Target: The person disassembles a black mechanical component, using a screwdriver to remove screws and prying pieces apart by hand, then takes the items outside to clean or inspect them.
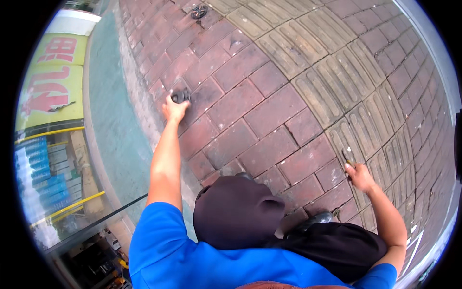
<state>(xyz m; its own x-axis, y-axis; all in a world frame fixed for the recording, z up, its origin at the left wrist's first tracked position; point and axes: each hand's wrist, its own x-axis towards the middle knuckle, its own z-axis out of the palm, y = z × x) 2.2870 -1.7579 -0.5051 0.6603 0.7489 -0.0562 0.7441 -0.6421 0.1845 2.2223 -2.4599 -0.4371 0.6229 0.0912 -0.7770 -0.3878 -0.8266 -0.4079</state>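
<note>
My left hand (174,107) grips a small black part (182,96) at or just above the red brick pavement (274,108), left of centre. Its exact shape is partly hidden by my fingers. On the right, my right hand (361,178) is closed on a thin tool (350,159) with what looks like a yellowish handle and a dark tip, over the yellow ribbed tiles (327,89). My bent knees (236,212) in dark trousers are below, between my arms, with dark shoes (315,220) partly showing.
A round black part (198,12) lies on the paving at the top. A pale kerb (137,111) and a green strip (108,120) run along the left, beside a shopfront with a yellow sign (53,94), glass and yellow bars (77,202).
</note>
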